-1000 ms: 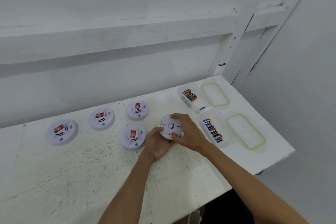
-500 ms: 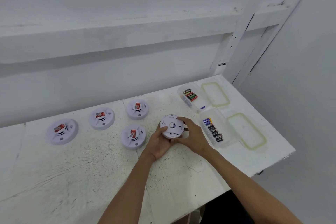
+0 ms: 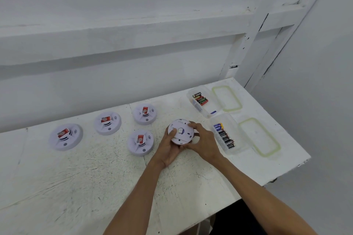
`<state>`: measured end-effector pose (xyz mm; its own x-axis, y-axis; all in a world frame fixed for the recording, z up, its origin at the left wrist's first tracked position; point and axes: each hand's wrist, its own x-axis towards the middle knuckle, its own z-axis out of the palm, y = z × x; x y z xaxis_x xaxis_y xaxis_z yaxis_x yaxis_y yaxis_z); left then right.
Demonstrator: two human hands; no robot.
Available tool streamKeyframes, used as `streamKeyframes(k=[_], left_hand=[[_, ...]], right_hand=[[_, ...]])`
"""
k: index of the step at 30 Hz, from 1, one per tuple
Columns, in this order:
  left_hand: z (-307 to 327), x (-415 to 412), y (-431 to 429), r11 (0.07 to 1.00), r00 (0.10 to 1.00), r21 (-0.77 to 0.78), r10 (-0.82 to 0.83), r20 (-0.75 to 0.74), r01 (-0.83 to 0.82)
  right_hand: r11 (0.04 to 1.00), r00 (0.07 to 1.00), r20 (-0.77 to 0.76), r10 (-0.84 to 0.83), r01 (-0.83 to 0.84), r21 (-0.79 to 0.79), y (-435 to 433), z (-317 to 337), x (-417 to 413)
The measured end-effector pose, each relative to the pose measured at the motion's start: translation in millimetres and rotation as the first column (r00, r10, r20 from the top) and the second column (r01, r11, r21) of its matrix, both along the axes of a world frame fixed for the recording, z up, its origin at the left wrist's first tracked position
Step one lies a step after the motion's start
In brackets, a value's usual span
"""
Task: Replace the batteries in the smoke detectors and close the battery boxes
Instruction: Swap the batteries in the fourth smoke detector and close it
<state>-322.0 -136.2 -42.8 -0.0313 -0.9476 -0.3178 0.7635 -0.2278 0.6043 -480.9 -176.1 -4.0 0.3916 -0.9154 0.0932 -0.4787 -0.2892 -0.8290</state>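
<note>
White detector (image 3: 184, 136) between left hand (image 3: 168, 149), right hand (image 3: 204, 144) grip

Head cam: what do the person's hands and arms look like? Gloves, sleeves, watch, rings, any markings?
Nothing is worn. The left hand and right hand have no gloves, and no ring, watch or band shows on the fingers or wrists. The left forearm and right forearm are uncovered down to the frame edge. No sleeve or markings are in view.
</note>
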Motion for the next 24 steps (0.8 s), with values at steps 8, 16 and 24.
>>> streamKeyframes(k=[8, 16, 24], left_hand=[[5.1, -1.9, 1.8, 1.0, 1.0, -0.025, -0.009, 0.021, 0.009], [4.8, 3.6, 3.2, 0.997, 0.997, -0.042, -0.071, -0.017, 0.071], [2.4, 0.2, 2.2, 0.999, 1.0, -0.03, -0.012, 0.023, 0.013]], right_hand=[[1.0, 1.0, -0.01, -0.016, 0.016, -0.009, 4.1, 5.4, -0.7], [0.996, 0.998, -0.009, -0.062, 0.062, 0.068, 4.4, 3.3, -2.7], [0.997, 0.998, 0.003, -0.068, 0.068, 0.048, 4.0, 6.4, -1.2]])
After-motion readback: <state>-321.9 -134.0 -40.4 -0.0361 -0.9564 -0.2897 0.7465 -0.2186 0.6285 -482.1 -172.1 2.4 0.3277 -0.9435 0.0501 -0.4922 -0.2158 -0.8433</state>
